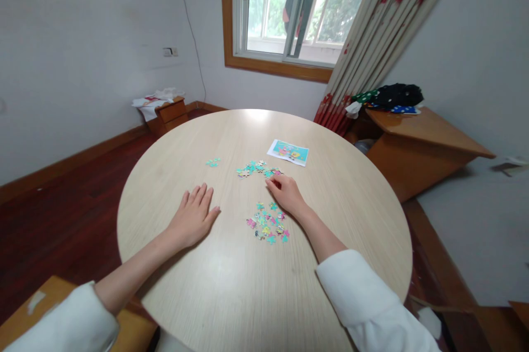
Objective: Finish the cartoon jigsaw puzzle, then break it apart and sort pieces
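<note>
My left hand [195,215] lies flat on the table, fingers stretched out and holding nothing. At the near edge of a far pile of jigsaw puzzle pieces [253,168], my right hand [285,191] is closed with its fingers curled; whether a piece sits between the fingertips is hidden. Closer to me is a second group of puzzle pieces [268,223], pink, teal and yellow, spread loosely left of my right forearm. A small cluster of teal puzzle pieces [213,162] lies beyond my left hand. The picture sheet [289,152] with colourful cartoon figures rests behind the far pile.
The round pale wooden table [231,286] fills the middle of the view. Beyond it are a window [306,5] and a long curtain [384,27]. Cloths [399,97] lie on a wooden cabinet [425,142] at right. A small wooden box [171,112] stands at back left.
</note>
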`<state>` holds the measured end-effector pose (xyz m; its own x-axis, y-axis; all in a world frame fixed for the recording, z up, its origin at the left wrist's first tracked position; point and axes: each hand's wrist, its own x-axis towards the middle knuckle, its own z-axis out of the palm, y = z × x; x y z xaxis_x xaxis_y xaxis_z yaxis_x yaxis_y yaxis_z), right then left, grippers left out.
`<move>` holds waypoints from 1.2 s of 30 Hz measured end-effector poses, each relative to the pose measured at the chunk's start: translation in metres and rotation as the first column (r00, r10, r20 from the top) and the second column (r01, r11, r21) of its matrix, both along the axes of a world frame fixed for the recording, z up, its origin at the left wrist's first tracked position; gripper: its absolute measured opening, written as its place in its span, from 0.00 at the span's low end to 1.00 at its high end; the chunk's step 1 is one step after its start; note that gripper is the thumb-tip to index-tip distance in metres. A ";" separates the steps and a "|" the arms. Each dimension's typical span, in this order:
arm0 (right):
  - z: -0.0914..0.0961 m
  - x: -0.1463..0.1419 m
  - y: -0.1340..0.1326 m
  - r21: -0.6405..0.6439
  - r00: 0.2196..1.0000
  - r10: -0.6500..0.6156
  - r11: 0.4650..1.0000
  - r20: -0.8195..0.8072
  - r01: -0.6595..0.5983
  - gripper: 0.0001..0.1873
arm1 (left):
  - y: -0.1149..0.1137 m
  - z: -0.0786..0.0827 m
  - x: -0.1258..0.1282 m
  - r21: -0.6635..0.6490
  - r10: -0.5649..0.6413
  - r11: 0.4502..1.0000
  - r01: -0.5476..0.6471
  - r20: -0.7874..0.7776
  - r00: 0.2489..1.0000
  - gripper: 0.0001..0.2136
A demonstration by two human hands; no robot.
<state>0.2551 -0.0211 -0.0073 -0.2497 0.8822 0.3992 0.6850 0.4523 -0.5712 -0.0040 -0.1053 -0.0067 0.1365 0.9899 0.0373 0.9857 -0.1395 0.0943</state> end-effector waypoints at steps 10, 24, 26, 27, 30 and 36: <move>-0.011 0.016 0.014 0.088 0.984 -0.161 0.984 0.082 0.154 0.15 | 0.083 0.063 0.014 0.270 0.046 0.920 -0.284 0.646 0.762 0.13; -0.029 0.025 0.035 -0.042 0.954 -0.286 0.958 -0.089 0.284 0.26 | 0.097 0.014 0.092 -0.072 0.019 0.997 -0.001 0.257 0.966 0.34; -0.029 0.027 0.037 -0.060 0.949 -0.290 0.957 -0.125 0.285 0.26 | 0.099 0.012 0.105 -0.109 -0.014 0.993 0.036 0.201 0.979 0.36; -0.029 0.029 0.038 -0.062 0.946 -0.287 0.958 -0.152 0.281 0.26 | 0.101 0.011 0.110 -0.110 -0.036 0.992 0.058 0.189 0.981 0.36; -0.028 0.033 0.041 -0.076 0.926 -0.288 0.958 -0.242 0.278 0.26 | 0.109 0.011 0.124 -0.104 -0.076 0.990 0.097 0.191 0.979 0.37; -0.028 0.038 0.046 -0.113 0.896 -0.303 0.953 -0.326 0.281 0.25 | 0.120 0.006 0.156 -0.083 -0.178 0.977 0.197 0.193 0.965 0.37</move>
